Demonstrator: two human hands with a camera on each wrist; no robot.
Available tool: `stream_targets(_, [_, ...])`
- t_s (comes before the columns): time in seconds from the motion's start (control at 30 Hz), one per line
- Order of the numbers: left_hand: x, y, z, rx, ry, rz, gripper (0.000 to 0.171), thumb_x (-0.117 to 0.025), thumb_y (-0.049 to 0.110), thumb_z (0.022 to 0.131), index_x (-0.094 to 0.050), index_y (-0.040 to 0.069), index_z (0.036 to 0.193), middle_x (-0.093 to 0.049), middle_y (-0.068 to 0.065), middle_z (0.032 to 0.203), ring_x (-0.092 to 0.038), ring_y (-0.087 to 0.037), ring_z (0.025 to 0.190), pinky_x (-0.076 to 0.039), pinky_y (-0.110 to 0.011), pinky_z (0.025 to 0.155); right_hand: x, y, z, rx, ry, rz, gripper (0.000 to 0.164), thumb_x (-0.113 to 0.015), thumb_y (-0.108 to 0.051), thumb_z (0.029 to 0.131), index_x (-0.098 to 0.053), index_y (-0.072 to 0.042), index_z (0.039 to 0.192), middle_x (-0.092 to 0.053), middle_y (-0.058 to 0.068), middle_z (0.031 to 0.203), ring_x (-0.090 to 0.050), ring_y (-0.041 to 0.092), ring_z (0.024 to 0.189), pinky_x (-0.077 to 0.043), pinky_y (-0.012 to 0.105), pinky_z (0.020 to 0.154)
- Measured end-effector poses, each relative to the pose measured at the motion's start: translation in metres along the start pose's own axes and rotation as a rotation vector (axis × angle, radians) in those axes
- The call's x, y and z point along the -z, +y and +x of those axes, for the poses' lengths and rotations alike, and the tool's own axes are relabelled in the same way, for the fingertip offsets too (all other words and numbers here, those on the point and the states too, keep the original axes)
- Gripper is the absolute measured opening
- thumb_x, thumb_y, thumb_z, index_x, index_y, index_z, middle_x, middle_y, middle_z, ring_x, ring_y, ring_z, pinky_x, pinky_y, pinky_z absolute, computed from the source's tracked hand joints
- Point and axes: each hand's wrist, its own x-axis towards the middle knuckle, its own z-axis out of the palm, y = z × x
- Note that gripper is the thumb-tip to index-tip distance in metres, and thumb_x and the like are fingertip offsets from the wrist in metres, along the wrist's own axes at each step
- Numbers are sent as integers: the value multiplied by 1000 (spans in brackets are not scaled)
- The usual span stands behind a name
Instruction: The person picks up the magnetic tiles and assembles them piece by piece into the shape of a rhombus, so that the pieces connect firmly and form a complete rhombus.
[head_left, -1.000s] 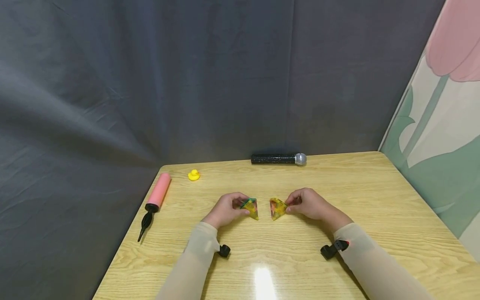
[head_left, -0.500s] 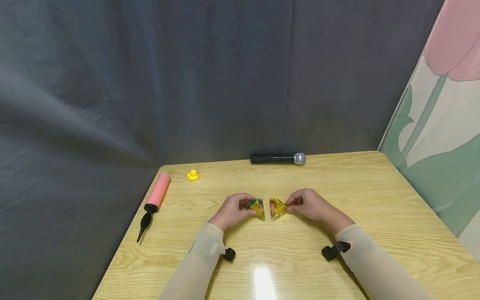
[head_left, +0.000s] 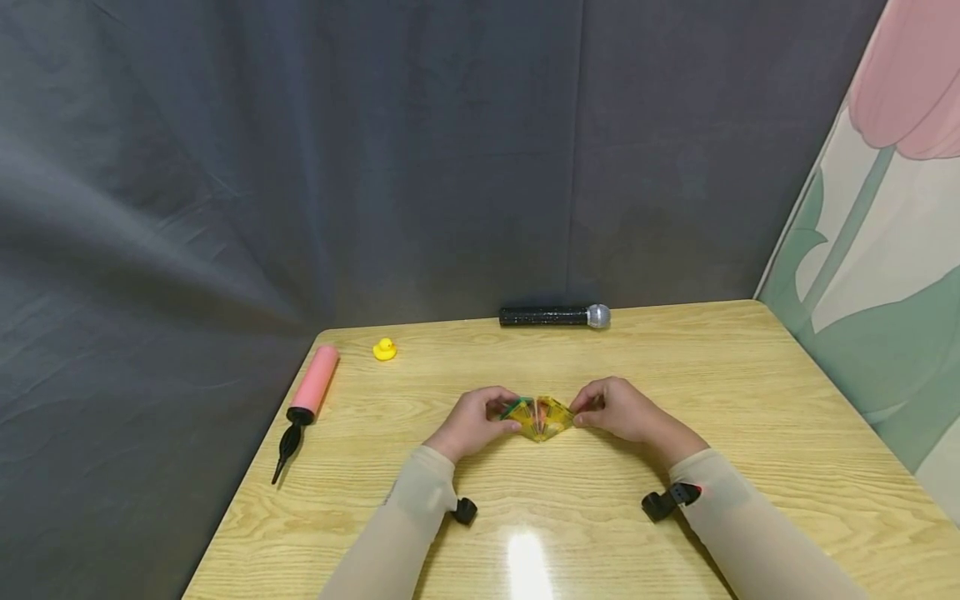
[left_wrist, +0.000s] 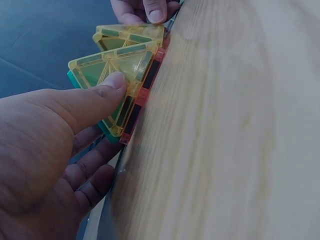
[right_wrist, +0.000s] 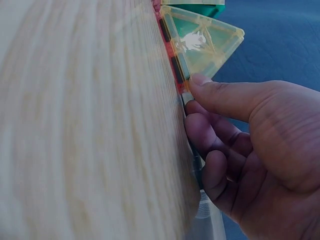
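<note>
Two small pyramids of see-through magnetic tiles, with yellow, green and red faces, stand side by side on the table. My left hand holds the left pyramid, its thumb pressed on a yellow face; that pyramid shows a red base in the left wrist view. At the outer corner of the right pyramid, my right hand pinches with thumb and fingers. The right wrist view shows the thumb on this yellow tile pyramid. Their inner edges meet or nearly meet; I cannot tell if they touch.
On the wooden table, a black microphone with a silver head lies at the back edge. A yellow rubber duck sits at back left. Near the left edge lies a pink hand pump. A dark curtain hangs behind.
My left hand has moved right with its pyramid, bringing it up beside the other one and closing the gap. The right hand and its pyramid have stayed almost still.
</note>
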Motion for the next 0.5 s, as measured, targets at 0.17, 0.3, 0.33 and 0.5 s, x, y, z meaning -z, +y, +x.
stream_targets(0.17, [-4,3,1,9,1,2,37,-83,25,92,-71,28,128,-68,15,117,-64,-6,105,-56,-31,92,-1,1,0,5,-1,11,9,-83,-10,91,-81,-14,99,-75,-3,95,-60,16,75,-51,30,66])
stream_targets(0.3, [-7,4,0,16,6,0,37,-82,27,93,-71,28,128,-68,15,118,-64,-6,105,-56,-31,92,-1,0,0,-4,-10,22,10,-83,-10,91,-81,-14,101,-75,-3,93,-62,17,76,-53,30,67])
stream_targets(0.33, [-7,4,0,15,9,-2,37,-82,27,93,-71,28,128,-68,14,119,-64,-6,106,-56,-32,92,-1,1,0,-4,-11,23,10,-82,-10,92,-81,-14,101,-75,-3,92,-62,16,76,-53,30,67])
stream_targets(0.5, [-8,2,-2,14,35,-23,36,-84,28,91,-73,30,125,-70,14,117,-65,-7,106,-57,-33,92,-2,1,1,-24,-13,29,11,-84,-11,91,-82,-16,100,-75,-4,90,-63,16,74,-53,30,65])
